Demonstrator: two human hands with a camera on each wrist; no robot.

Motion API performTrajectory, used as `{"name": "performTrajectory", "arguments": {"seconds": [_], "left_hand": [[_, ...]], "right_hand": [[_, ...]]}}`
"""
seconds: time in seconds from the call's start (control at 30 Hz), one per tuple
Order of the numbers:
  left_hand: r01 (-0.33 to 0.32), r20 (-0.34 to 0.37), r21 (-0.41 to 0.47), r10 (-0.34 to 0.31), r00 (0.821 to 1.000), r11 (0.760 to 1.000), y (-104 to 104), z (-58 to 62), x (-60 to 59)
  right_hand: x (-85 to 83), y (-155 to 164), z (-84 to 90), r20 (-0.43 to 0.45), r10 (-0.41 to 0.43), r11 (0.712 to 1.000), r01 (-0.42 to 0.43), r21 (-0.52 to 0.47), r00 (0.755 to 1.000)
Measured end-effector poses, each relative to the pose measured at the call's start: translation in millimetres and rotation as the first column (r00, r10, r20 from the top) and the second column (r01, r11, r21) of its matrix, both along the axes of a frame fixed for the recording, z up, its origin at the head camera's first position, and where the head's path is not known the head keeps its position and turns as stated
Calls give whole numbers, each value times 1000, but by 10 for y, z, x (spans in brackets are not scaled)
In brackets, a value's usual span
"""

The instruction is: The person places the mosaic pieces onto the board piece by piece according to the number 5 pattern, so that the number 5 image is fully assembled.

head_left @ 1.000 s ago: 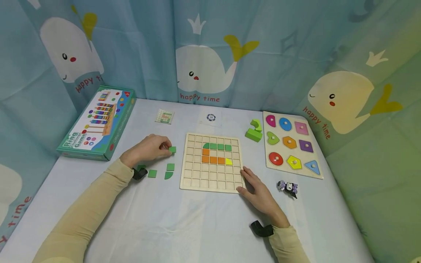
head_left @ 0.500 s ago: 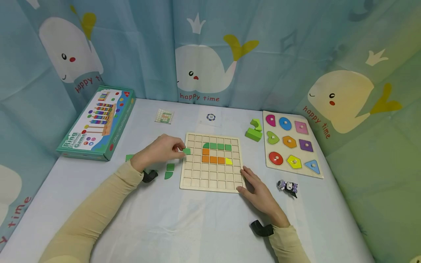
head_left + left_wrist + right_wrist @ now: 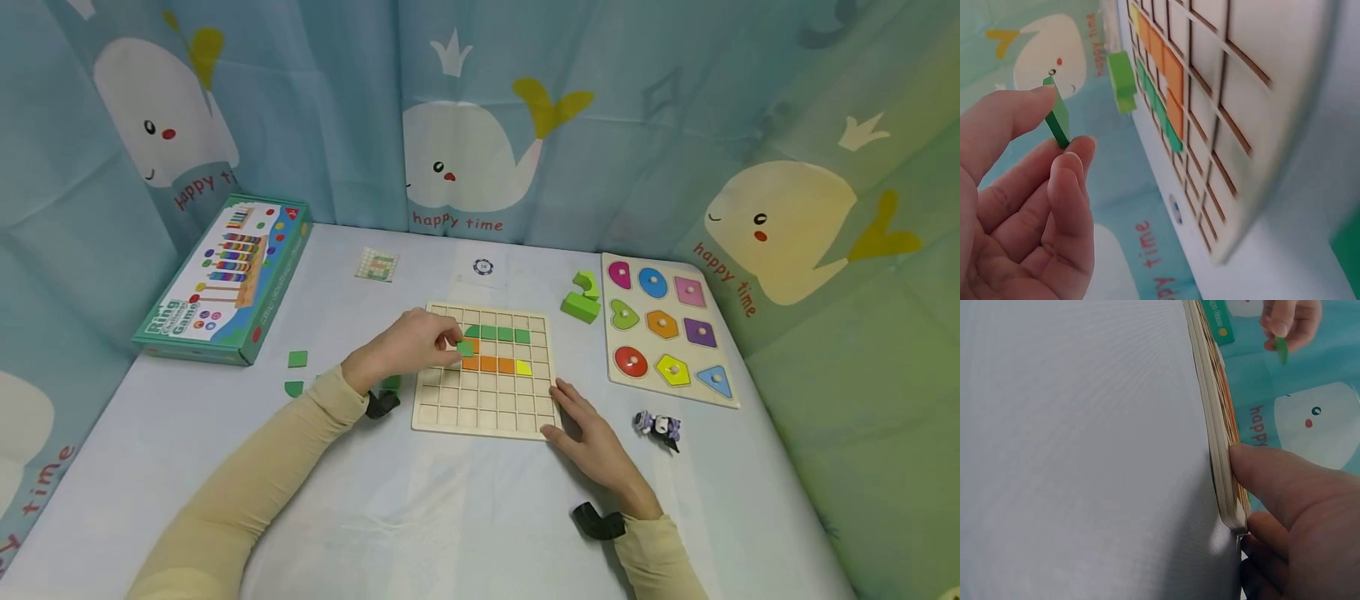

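L hand (image 3: pixel 408 346) fingers (image 3: pixel 1035 109) pinch green tile (image 3: pixel 466 348); R hand (image 3: pixel 592 437) flat vs. grid board (image 3: pixel 480 400).

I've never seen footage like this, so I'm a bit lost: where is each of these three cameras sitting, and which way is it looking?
Head: worn on the head, looking forward and down at the table; both sleeved arms show, and the grid board.
Left wrist: at the left hand, looking past fingers pinching a green tile towards the board.
Right wrist: low by the table, looking along the board's edge; the right hand touches it.
Shared: all three show the board and the green tile.
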State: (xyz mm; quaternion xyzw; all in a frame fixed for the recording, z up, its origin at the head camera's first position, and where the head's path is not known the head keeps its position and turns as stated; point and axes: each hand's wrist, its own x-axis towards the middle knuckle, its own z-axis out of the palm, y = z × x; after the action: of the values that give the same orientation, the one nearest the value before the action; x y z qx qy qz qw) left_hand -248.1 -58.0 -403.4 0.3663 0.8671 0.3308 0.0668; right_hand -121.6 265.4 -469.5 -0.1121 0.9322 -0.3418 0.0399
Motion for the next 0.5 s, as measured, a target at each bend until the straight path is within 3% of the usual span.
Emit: {"name": "performTrajectory", "arguments": {"seconds": [0.5], "left_hand": [[63,-1,19,-63,998,998,480,-54,25]], "right_hand": [[-6,4,-13,-21,1,1000,-1,-1,1000]]}}
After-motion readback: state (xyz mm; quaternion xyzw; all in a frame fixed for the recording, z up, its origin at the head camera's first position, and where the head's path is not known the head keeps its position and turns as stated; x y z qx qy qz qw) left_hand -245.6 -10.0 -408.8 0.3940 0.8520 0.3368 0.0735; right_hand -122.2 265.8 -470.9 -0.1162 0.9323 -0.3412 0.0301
